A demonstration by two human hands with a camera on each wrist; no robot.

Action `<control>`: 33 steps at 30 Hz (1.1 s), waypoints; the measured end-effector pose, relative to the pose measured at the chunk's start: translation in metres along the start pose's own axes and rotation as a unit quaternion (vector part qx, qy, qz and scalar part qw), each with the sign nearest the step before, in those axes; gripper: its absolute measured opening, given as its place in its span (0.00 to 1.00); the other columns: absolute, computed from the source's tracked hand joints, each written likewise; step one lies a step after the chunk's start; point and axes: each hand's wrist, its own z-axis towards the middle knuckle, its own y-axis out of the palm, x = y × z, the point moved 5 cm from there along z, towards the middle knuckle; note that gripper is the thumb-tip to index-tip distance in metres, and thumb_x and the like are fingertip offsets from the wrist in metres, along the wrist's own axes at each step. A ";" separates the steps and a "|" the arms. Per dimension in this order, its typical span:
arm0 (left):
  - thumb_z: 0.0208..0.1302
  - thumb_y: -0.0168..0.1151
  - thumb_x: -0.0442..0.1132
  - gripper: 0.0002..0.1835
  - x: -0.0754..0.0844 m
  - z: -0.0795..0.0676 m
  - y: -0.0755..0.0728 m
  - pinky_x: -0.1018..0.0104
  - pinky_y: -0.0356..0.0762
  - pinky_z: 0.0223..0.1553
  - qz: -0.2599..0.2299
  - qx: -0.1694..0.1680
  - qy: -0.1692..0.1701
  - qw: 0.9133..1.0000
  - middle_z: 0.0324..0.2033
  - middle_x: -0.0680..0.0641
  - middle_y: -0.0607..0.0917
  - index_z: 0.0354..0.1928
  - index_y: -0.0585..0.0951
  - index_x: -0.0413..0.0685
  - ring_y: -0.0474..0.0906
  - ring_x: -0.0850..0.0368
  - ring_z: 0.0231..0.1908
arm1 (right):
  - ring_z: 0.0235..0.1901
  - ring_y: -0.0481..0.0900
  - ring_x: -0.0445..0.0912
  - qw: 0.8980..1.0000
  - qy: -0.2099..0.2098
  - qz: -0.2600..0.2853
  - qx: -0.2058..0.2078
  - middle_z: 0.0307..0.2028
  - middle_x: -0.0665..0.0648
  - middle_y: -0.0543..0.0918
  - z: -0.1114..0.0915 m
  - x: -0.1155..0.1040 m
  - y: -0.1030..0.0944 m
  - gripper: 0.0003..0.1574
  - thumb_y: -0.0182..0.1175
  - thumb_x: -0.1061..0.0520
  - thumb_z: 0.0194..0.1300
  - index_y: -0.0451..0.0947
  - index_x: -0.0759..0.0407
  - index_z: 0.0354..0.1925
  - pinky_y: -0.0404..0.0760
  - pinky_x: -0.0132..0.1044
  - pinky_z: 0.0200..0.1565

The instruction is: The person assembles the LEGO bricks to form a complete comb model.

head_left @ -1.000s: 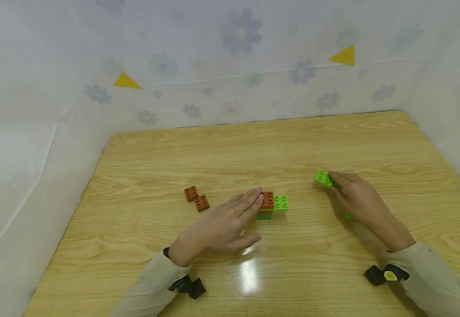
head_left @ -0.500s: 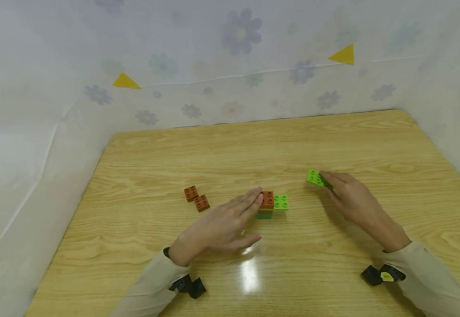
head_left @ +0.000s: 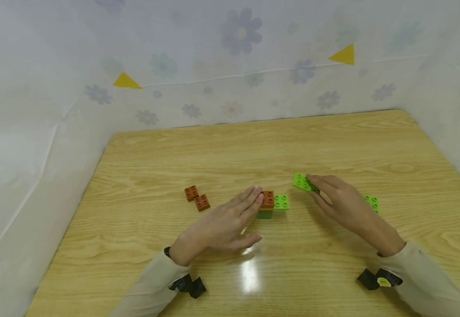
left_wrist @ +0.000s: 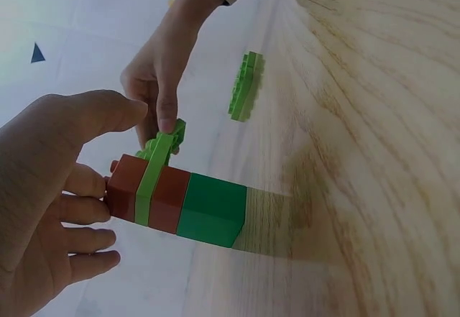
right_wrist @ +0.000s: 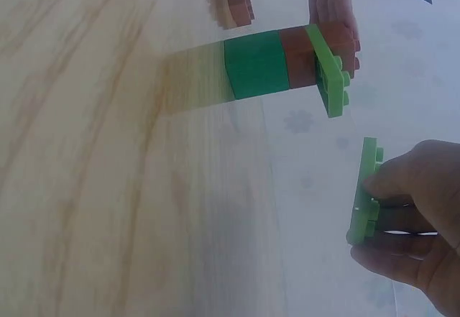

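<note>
A stack of toy building bricks stands upright on the table: a dark green brick [right_wrist: 255, 65] at the bottom, a reddish-brown brick [right_wrist: 296, 57] over it, a light green plate [head_left: 281, 202] jutting out to the right, and another reddish-brown brick [head_left: 268, 199] on top. My left hand [head_left: 224, 222] touches the top brick from the left with extended fingers, its thumb held apart. To the right of the stack, my right hand [head_left: 345, 202] pinches a second light green plate [head_left: 301, 182] between thumb and fingers, above the table and apart from the stack.
Two small reddish-brown bricks [head_left: 201, 203] lie touching at corners, left of the stack. Another light green plate [head_left: 371, 203] lies on the wooden table [head_left: 254, 149], partly behind my right hand. A white flowered sheet [head_left: 214, 57] encloses the table's back and sides.
My right hand has moved left towards the stack with the pinched light green plate, uncovering more of the plate on the table. The left hand and stack have stayed put.
</note>
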 end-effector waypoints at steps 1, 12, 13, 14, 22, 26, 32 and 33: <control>0.71 0.50 0.56 0.43 0.000 0.000 0.000 0.58 0.44 0.73 0.001 0.000 0.000 1.000 0.72 0.31 0.46 0.71 0.51 0.28 0.41 0.42 0.73 | 0.43 0.82 0.60 1.000 -0.004 0.003 0.003 0.46 0.68 0.82 0.001 -0.002 0.000 0.38 0.41 0.41 0.76 0.76 0.74 0.54 0.84 0.52 0.39; 0.71 0.50 0.58 0.44 0.001 0.000 -0.001 0.59 0.42 0.73 0.010 0.002 0.001 1.000 0.72 0.31 0.48 0.71 0.52 0.29 0.42 0.42 0.73 | 0.44 0.82 0.56 0.998 -0.053 0.031 0.030 0.48 0.65 0.82 0.010 -0.024 -0.001 0.37 0.40 0.41 0.76 0.77 0.72 0.54 0.85 0.48 0.39; 0.71 0.48 0.58 0.43 0.000 0.000 0.000 0.59 0.42 0.73 0.010 -0.001 -0.002 1.000 0.72 0.32 0.47 0.72 0.51 0.29 0.42 0.42 0.73 | 0.44 0.82 0.56 0.997 -0.058 0.034 0.033 0.48 0.65 0.82 0.011 -0.026 -0.002 0.36 0.40 0.41 0.76 0.77 0.72 0.54 0.85 0.48 0.39; 0.72 0.47 0.58 0.43 0.000 0.000 0.000 0.59 0.42 0.73 0.011 -0.004 -0.005 1.000 0.72 0.32 0.47 0.72 0.51 0.29 0.42 0.42 0.73 | 0.44 0.82 0.55 0.997 -0.064 0.036 0.036 0.48 0.65 0.82 0.012 -0.028 -0.002 0.36 0.41 0.42 0.76 0.77 0.72 0.54 0.85 0.47 0.39; 0.77 0.37 0.51 0.35 0.000 0.000 0.001 0.59 0.42 0.74 0.017 -0.016 -0.012 1.000 0.73 0.33 0.46 0.72 0.49 0.30 0.42 0.42 0.74 | 0.43 0.83 0.54 0.995 -0.080 0.050 0.038 0.46 0.63 0.83 0.015 -0.038 0.002 0.35 0.42 0.42 0.76 0.77 0.71 0.54 0.85 0.45 0.40; 0.78 0.34 0.48 0.32 -0.001 0.000 0.001 0.59 0.41 0.74 0.011 -0.027 -0.020 0.999 0.73 0.34 0.45 0.72 0.48 0.31 0.40 0.44 0.74 | 0.44 0.83 0.53 0.994 -0.085 0.059 0.037 0.48 0.62 0.83 0.016 -0.043 0.005 0.34 0.42 0.43 0.76 0.77 0.70 0.55 0.85 0.44 0.41; 0.78 0.33 0.47 0.31 -0.001 0.000 0.002 0.61 0.39 0.74 0.004 -0.028 -0.027 0.999 0.73 0.34 0.47 0.73 0.48 0.32 0.39 0.46 0.74 | 0.44 0.82 0.54 0.992 -0.098 0.074 0.036 0.48 0.62 0.82 0.017 -0.047 0.010 0.33 0.43 0.44 0.76 0.77 0.71 0.55 0.85 0.43 0.42; 0.78 0.34 0.47 0.31 -0.001 0.000 0.002 0.61 0.38 0.74 0.005 -0.028 -0.027 0.999 0.73 0.34 0.47 0.73 0.48 0.31 0.39 0.46 0.74 | 0.44 0.82 0.53 0.992 -0.099 0.075 0.036 0.48 0.62 0.82 0.018 -0.048 0.011 0.33 0.43 0.44 0.76 0.77 0.71 0.55 0.85 0.43 0.42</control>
